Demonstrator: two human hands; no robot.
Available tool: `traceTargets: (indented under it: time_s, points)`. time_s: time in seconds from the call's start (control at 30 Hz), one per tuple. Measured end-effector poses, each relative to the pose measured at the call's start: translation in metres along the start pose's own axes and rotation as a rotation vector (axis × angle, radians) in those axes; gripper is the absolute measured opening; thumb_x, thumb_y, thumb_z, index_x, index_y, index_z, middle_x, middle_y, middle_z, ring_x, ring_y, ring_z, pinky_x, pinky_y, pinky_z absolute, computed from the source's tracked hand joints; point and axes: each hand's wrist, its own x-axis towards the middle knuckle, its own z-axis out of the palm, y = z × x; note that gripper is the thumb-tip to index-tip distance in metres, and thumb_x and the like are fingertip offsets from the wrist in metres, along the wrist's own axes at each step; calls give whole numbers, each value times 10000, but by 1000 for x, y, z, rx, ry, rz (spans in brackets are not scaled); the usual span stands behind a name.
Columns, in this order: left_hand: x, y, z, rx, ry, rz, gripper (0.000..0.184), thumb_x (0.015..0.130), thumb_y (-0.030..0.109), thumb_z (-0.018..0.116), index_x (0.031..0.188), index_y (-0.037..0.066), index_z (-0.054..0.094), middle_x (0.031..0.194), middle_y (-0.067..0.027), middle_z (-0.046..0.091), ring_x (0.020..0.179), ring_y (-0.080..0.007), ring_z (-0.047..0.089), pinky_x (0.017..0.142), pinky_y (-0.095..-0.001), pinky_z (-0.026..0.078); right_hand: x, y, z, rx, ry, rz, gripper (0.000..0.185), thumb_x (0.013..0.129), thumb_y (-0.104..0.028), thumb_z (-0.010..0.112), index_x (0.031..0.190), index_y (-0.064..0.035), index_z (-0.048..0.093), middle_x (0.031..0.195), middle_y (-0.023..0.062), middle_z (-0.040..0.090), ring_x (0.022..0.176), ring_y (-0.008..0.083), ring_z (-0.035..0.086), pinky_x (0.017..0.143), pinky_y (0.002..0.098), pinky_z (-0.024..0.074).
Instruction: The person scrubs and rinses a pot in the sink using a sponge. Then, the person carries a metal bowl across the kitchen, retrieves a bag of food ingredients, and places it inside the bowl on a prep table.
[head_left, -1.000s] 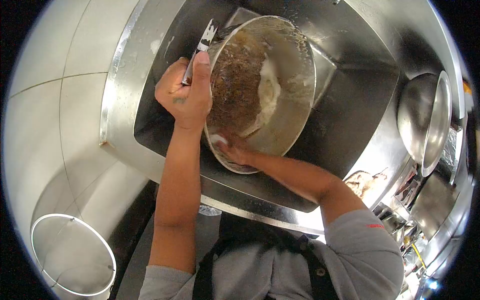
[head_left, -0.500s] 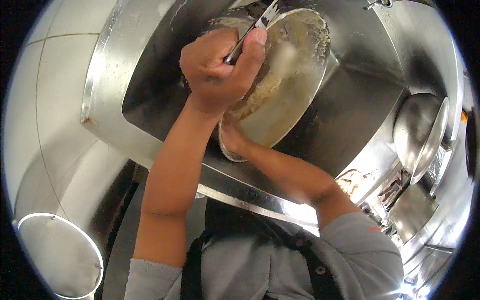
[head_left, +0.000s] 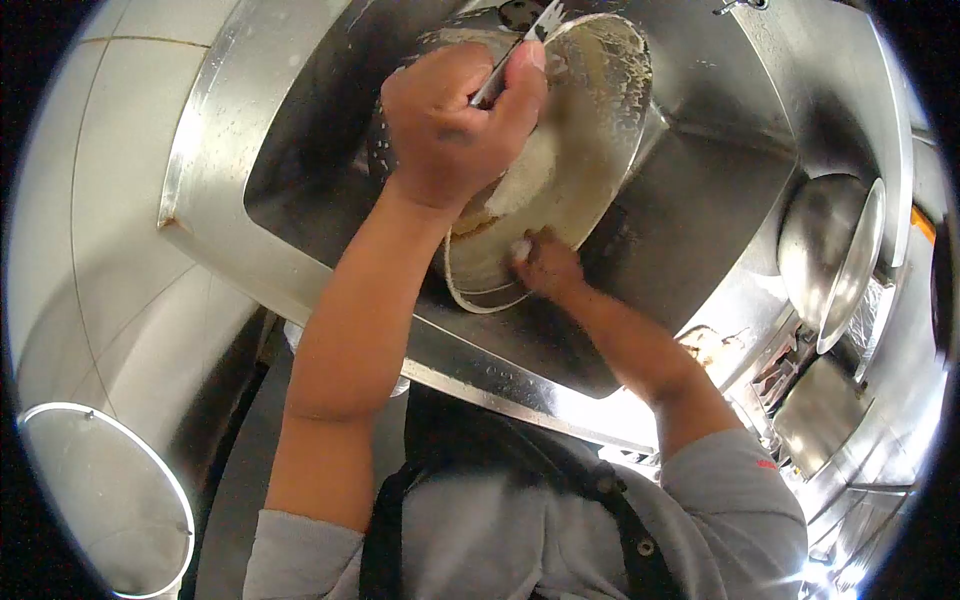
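Observation:
My left hand [head_left: 460,125] is closed around a narrow metal tool [head_left: 515,60] with a toothed end, held above the rim of a large pot. The wide metal pot [head_left: 590,175] lies tilted in the sink, its inside coated with pale, crusty residue and a brownish patch. Whether the tool touches the rim, I cannot tell. My right hand [head_left: 548,265] is over the pot's near right side, fingers curled around something small and pale that is mostly hidden.
The steel sink [head_left: 700,215] surrounds the pot. On the right are metal bowls [head_left: 825,250] and a square metal pan [head_left: 820,415]. A round, white-rimmed container [head_left: 105,500] stands at lower left, below the tiled wall [head_left: 130,150].
My right hand has moved from the pot's near left rim to the right, over its inside. The left hand has shifted slightly up and right, still holding the tool.

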Motion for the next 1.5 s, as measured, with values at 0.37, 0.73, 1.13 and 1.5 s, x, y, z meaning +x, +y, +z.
traceTargets:
  time_s: [0.37,0.73,1.13,1.5]
  points:
    - [-8,11,-8,1,-1,-66,385,769,158,698,499,73,436,461,-93,427,380,-231,400,381,-347,319,-32,-36,30,313,142,-316,427,928,-322,417,1155,20,533,1045,227,608,974,349,567,888,403,423]
    - [5,-16,-9,104,132,-91,422,769,172,688,483,62,398,454,-138,395,385,-310,383,387,-372,314,-40,-119,18,821,518,-593,367,906,-294,497,1104,15,467,930,210,554,895,317,545,800,424,432]
    - [5,-40,-13,263,155,-165,462,763,186,698,490,34,358,455,-151,330,428,-289,266,398,-373,284,-32,-110,25,579,373,-592,379,896,-329,546,1063,9,515,911,186,608,800,321,566,743,390,456]
    - [9,-11,-7,169,25,-56,434,776,178,710,487,68,406,454,-103,416,372,-240,356,377,-339,305,120,110,-74,-1061,602,-382,483,830,-335,558,1260,-125,500,1180,180,495,1060,349,516,858,425,438]
